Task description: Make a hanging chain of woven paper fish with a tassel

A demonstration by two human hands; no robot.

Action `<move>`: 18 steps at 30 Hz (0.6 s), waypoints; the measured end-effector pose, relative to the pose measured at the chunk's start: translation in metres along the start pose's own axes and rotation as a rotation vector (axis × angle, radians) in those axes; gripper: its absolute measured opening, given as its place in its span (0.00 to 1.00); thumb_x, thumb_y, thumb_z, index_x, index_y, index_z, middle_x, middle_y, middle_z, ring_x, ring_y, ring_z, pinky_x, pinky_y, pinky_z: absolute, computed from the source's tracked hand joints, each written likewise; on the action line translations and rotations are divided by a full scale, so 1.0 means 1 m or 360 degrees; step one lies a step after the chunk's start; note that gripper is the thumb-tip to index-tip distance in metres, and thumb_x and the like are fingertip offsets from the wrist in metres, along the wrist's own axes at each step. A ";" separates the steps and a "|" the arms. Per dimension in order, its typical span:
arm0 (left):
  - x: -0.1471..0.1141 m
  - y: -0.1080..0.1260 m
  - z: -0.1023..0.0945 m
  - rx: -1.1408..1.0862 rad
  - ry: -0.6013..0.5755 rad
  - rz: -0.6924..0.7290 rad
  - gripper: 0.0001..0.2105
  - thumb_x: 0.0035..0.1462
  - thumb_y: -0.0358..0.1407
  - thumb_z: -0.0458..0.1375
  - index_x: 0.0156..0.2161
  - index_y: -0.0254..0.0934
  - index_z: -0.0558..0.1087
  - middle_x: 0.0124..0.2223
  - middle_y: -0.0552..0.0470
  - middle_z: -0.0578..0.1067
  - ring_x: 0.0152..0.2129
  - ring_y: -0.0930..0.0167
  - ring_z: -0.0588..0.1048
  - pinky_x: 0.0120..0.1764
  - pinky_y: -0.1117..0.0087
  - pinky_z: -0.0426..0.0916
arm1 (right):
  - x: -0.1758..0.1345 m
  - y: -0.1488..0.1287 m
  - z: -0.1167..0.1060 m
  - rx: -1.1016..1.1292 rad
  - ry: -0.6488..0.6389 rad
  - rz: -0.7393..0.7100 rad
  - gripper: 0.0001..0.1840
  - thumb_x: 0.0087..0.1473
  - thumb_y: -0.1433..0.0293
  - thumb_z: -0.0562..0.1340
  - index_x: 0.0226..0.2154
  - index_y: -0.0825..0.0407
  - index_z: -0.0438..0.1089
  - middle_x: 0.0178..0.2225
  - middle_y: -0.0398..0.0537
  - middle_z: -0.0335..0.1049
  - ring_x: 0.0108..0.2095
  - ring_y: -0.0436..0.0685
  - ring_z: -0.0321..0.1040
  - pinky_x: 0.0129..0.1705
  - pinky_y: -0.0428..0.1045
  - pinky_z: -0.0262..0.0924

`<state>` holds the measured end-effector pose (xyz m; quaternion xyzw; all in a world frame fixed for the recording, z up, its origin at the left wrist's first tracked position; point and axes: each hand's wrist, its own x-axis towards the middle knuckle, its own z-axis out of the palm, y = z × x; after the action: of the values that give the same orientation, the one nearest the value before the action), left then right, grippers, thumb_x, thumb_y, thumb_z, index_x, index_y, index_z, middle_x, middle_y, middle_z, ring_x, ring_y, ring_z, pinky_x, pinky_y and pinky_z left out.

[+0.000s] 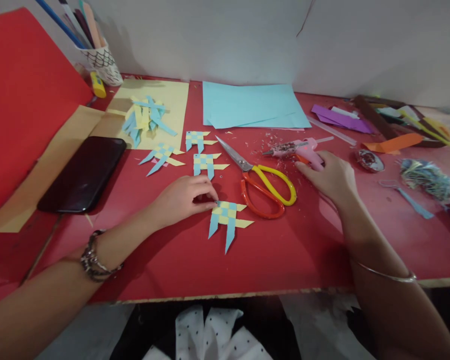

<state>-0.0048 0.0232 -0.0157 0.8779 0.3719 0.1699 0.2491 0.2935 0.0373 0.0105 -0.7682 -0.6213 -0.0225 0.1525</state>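
Note:
My left hand [189, 197] pinches at the upper left corner of a woven paper fish [225, 215] in pale yellow and light blue, which lies on the red table. Whether a tiny piece sits between the fingertips, I cannot tell. Around the handle of a pink hot glue gun [303, 150] my right hand [332, 175] is closed; the gun rests on its side, nozzle to the left. Scissors [247, 167] with one red and one yellow handle lie between the hands. Behind my left hand are more woven fish [203, 162], and a small round bit [221, 176] lies close by.
A black phone [82, 175] lies left, near a heap of woven paper pieces [146, 117] on yellow paper. Blue sheets [251, 105] lie against the wall. At right are a small round dish [369, 161], a thread bundle [429, 177] and paper strips [393, 143].

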 end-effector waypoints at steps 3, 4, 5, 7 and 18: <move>0.000 0.001 0.000 0.0015 0.0016 -0.0008 0.09 0.54 0.39 0.54 0.30 0.36 0.72 0.31 0.52 0.70 0.28 0.72 0.68 0.29 0.73 0.59 | 0.000 0.000 0.000 -0.0011 -0.0007 -0.0008 0.16 0.43 0.55 0.57 0.21 0.49 0.55 0.21 0.44 0.59 0.23 0.53 0.54 0.23 0.47 0.44; 0.000 0.001 0.000 0.0018 0.0017 -0.0002 0.09 0.54 0.40 0.54 0.30 0.36 0.72 0.31 0.52 0.70 0.28 0.72 0.68 0.29 0.73 0.59 | 0.000 0.000 0.000 -0.0012 -0.0010 -0.0009 0.16 0.43 0.55 0.56 0.21 0.49 0.55 0.21 0.44 0.59 0.23 0.53 0.54 0.23 0.47 0.44; 0.000 0.001 -0.001 0.0014 0.0017 0.0007 0.09 0.54 0.40 0.54 0.30 0.36 0.72 0.31 0.52 0.70 0.28 0.72 0.68 0.29 0.73 0.60 | 0.000 0.000 0.000 -0.0013 -0.0011 -0.0008 0.16 0.43 0.55 0.56 0.21 0.49 0.54 0.21 0.44 0.59 0.23 0.53 0.54 0.23 0.47 0.43; -0.002 -0.001 -0.003 -0.0008 0.0016 0.0043 0.10 0.54 0.41 0.53 0.32 0.37 0.72 0.32 0.52 0.70 0.29 0.73 0.69 0.30 0.73 0.60 | 0.000 0.000 0.000 -0.0016 -0.0002 -0.0011 0.16 0.43 0.54 0.56 0.21 0.49 0.55 0.21 0.44 0.59 0.22 0.52 0.54 0.23 0.47 0.43; -0.007 0.002 -0.005 0.0317 -0.0065 0.0072 0.16 0.52 0.49 0.52 0.36 0.39 0.71 0.36 0.50 0.72 0.31 0.68 0.71 0.31 0.70 0.61 | 0.005 0.012 0.003 -0.0147 -0.0035 0.0069 0.17 0.44 0.53 0.56 0.27 0.51 0.63 0.28 0.51 0.65 0.29 0.59 0.62 0.26 0.50 0.50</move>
<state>-0.0109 0.0185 -0.0111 0.9099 0.3618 0.1196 0.1642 0.3060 0.0405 0.0061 -0.7878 -0.6046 -0.0392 0.1105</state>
